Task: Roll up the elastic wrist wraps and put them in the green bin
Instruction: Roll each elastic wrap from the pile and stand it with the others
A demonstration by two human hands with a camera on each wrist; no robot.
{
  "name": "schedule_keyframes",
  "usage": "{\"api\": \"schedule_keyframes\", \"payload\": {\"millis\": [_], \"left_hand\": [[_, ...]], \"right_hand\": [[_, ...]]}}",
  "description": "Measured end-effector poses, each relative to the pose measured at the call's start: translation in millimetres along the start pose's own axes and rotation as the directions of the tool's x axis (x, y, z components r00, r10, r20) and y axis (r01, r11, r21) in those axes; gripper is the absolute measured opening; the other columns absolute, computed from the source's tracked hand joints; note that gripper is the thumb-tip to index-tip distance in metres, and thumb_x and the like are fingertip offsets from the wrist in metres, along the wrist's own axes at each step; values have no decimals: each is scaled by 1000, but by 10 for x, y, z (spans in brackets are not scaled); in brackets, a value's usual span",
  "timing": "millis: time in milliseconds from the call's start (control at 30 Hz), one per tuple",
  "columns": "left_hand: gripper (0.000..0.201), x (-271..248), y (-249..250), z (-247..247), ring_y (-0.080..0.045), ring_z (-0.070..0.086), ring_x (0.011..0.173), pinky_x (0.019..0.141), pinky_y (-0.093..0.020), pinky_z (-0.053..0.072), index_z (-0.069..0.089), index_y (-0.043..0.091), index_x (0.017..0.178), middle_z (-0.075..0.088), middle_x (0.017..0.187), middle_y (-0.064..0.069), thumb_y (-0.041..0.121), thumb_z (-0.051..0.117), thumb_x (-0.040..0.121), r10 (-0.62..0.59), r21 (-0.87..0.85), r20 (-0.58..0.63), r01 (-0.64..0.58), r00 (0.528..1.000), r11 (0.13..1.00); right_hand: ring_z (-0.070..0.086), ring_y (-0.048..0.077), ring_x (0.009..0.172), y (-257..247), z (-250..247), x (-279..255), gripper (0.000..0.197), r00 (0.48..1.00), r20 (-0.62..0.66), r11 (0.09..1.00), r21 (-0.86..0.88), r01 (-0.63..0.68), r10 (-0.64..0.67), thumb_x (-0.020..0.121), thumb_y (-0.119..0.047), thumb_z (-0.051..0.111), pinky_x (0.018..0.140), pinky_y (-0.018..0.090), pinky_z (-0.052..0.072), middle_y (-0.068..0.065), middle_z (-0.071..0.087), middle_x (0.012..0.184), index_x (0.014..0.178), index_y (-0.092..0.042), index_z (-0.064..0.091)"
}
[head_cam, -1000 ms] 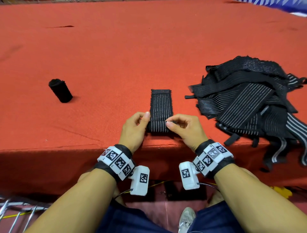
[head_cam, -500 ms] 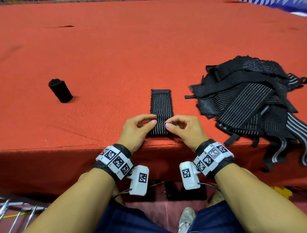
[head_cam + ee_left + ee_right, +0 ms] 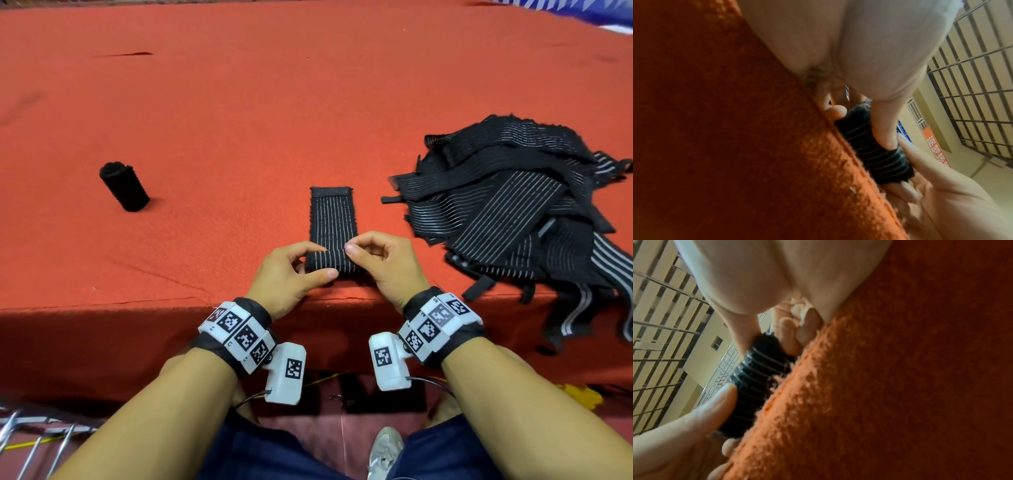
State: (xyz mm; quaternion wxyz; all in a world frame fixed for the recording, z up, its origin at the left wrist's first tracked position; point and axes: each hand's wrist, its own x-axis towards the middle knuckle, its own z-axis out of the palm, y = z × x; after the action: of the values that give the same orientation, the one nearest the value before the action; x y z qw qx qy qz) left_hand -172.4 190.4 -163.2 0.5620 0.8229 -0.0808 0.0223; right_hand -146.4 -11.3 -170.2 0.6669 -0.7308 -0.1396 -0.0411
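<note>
wrap (image 3: 331, 219): laid flat on tabletop (image 3: 239, 120) near front edge, near end rolled up
left hand (image 3: 287, 274): fingers pinched on roll's left end
right hand (image 3: 383, 263): fingers pinched on roll's right end
pile (image 3: 513, 205): unrolled wraps, right of wrap
finished roll (image 3: 125, 186): well left, on tabletop

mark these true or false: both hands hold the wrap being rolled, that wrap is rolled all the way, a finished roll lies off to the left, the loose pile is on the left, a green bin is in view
1. Both the left hand and the right hand hold the wrap: true.
2. Fully rolled: false, only its near end is rolled.
3. A finished roll lies to the left: true.
4. The pile is on the left: false, on the right.
5. Green bin in view: false, none shows.
</note>
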Motion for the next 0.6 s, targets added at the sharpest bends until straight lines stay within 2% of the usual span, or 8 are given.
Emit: {"api": "schedule_keyframes", "payload": {"millis": [33, 100, 200, 267, 333, 400, 500, 600], "left_hand": [[21, 5, -5, 1, 1, 48, 59, 67, -25, 40, 73, 32, 96, 61, 65, 23, 28, 85, 80, -7, 8, -1, 7, 1000, 1000], [17, 12, -8, -1, 1, 49, 60, 68, -25, 40, 75, 28, 96, 64, 73, 20, 31, 84, 82, -4, 10, 3, 4, 1000, 1000], [13, 35, -13, 1, 4, 49, 66, 70, -19, 38, 76, 25, 95, 65, 98, 10, 33, 80, 85, 10, 57, -4, -10, 1000, 998], [11, 40, -6, 7, 8, 53, 71, 73, -14, 39, 76, 20, 94, 62, 104, 8, 30, 78, 88, -10, 57, -1, 10, 1000, 998], [14, 47, -4, 14, 6, 54, 75, 76, -19, 40, 76, 18, 95, 60, 103, 8, 31, 76, 89, -38, 78, -2, 38, 999, 996], [15, 46, 3, 14, 4, 51, 71, 74, -22, 39, 74, 26, 101, 59, 95, 14, 35, 75, 89, -38, 122, -12, 39, 999, 992], [32, 50, -9, -11, 1, 47, 65, 71, -27, 44, 64, 44, 113, 65, 90, 14, 39, 77, 85, -16, 95, 11, 15, 1000, 995], [20, 64, -21, -9, -4, 42, 60, 66, -30, 39, 65, 40, 100, 63, 79, 15, 38, 77, 84, -3, 70, -5, 3, 1000, 998]], "right_hand": [[59, 18, 76, -1, 5, -5, 6, 1000, -9, 1000, -5, 17, -17, 85, -28, 75, 75, 37, 49, 19, 70, 86, 83, -22, 76], [60, 18, 83, -6, 7, -8, 1, 998, -8, 998, -19, 65, -65, 83, -25, 77, 77, 35, 49, 11, 68, 94, 84, -24, 76], [60, 11, 91, -13, -11, -11, 12, 995, 54, 995, -41, 88, -86, 81, -15, 81, 76, 29, 46, 0, 64, 105, 91, -21, 76], [58, 13, 82, -26, -20, -18, 16, 992, 106, 995, -66, 69, -61, 82, -13, 82, 73, 32, 44, 0, 69, 97, 96, -19, 76], [53, 7, 71, -18, -27, -10, 14, 993, 114, 993, -110, 32, -20, 84, -14, 81, 68, 29, 43, -14, 68, 81, 95, -20, 76], [46, 2, 62, -4, -16, -2, 9, 995, 100, 983, -183, 25, -6, 87, -17, 79, 63, 27, 41, -23, 61, 67, 93, -23, 75], [49, 6, 63, 20, 14, 15, 8, 997, 77, 973, -229, 21, -3, 86, -31, 77, 64, 33, 43, -15, 65, 69, 91, -25, 76], [44, 9, 61, 2, 44, 19, 17, 998, 61, 976, -219, 18, -5, 81, -40, 73, 60, 35, 39, 11, 67, 79, 92, -27, 71]]}}
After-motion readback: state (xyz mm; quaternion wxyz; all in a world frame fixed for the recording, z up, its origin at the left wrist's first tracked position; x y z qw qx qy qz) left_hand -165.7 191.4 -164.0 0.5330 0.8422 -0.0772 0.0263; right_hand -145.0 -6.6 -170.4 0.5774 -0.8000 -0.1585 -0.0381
